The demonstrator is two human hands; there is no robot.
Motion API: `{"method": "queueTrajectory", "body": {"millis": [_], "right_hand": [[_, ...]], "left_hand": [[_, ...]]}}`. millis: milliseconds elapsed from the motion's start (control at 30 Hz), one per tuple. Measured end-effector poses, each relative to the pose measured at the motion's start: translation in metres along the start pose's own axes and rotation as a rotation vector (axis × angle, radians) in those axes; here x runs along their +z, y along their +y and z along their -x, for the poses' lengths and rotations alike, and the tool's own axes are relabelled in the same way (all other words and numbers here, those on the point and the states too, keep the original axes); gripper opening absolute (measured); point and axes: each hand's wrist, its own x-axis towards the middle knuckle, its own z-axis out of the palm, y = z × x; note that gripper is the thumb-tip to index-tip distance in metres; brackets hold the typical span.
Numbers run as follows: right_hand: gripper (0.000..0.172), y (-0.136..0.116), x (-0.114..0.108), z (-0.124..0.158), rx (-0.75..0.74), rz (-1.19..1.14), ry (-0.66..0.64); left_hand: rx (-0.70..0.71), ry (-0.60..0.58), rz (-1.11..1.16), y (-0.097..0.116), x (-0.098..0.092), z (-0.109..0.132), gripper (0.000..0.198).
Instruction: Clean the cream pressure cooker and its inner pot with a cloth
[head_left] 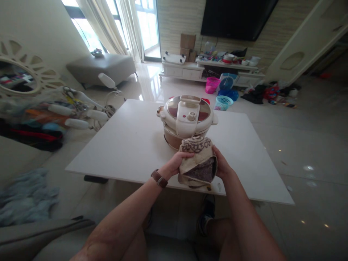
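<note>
Between my two hands is a folded beige cloth with a brown pattern and a dark inner side, looking like a towel. My left hand grips its left edge, thumb lying on top. On the opposite side my right hand is closed round the edge, its fingers mostly hidden behind the cloth. Just beyond stands a cream and brown electric cooker with a lid, a knob and a red button. The cloth hides part of the cooker's lower front.
The white table carries the cooker. A white lamp with several shades stands at its left. Beyond are a pink basket, a turquoise basket and a cluttered TV cabinet. A grey bench is near the window.
</note>
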Motion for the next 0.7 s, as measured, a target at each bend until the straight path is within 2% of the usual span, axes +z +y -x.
{"method": "queueTrajectory", "body": {"millis": [100, 233, 367, 500, 600, 700], "right_hand": [[0.06, 0.001, 0.004, 0.014, 0.057, -0.034, -0.071], [0.05, -0.005, 0.013, 0.022, 0.015, -0.064, -0.078], [0.044, -0.012, 0.016, 0.028, -0.004, -0.112, -0.016], [0.034, -0.014, 0.002, 0.037, -0.156, -0.094, 0.161], [0.033, -0.024, -0.011, 0.041, -0.37, -0.131, 0.366], [0.035, -0.049, -0.012, 0.041, -0.654, -0.199, 0.631]], "left_hand": [[-0.03, -0.07, -0.003, 0.006, 0.002, -0.001, 0.033], [0.197, -0.078, -0.085, 0.012, 0.003, -0.003, 0.038], [0.264, -0.142, -0.182, 0.02, -0.003, -0.003, 0.039], [0.261, -0.156, -0.201, 0.029, -0.012, -0.004, 0.034], [0.212, -0.048, -0.171, 0.035, -0.019, -0.005, 0.032], [0.188, 0.067, -0.158, 0.038, -0.025, -0.004, 0.026]]}}
